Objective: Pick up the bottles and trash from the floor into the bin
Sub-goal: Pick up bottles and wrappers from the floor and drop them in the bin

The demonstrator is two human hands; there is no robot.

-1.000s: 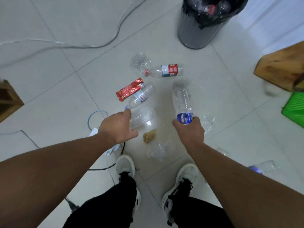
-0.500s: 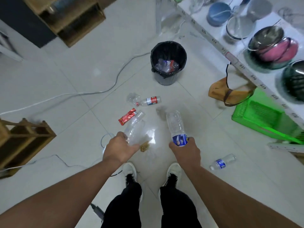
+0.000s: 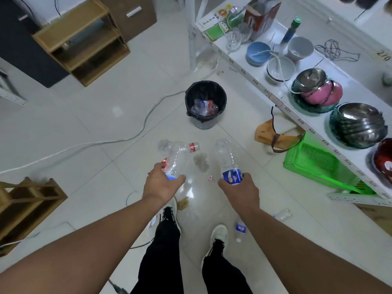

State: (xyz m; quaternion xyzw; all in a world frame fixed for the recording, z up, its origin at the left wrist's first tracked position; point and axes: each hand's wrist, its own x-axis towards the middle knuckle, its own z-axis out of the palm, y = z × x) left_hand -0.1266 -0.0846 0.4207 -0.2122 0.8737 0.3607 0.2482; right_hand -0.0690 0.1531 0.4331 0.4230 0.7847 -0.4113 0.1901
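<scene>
The task looks partly done: the bin [image 3: 205, 102], lined with a black bag and standing in the upper middle of the frame, already holds some clear crushed plastic with a bit of red among it, and two more bottles are off the floor. The left hand [image 3: 162, 185] is closed around a clear crushed bottle [image 3: 177, 161] near its blue end, and the right hand [image 3: 239, 187] grips a clear bottle with a blue label [image 3: 227, 160] by its labelled end; both bottles point up the frame toward the bin, with open floor between them and it. What is left lies scattered on the floor [image 3: 95, 124]: a red-labelled bottle [image 3: 189, 147] next to a crumpled piece of clear plastic [image 3: 164, 145] just above the left hand, a red wrapper [image 3: 158, 167] partly hidden behind that hand, a small brownish scrap [image 3: 184, 203] by the shoe, and two small bottles [image 3: 240, 229] [image 3: 283, 214] near the right forearm in the lower middle. So I judge the job to be somewhere around the middle, with the two held bottles to be dropped first and at least one more round of picking up after that
</scene>
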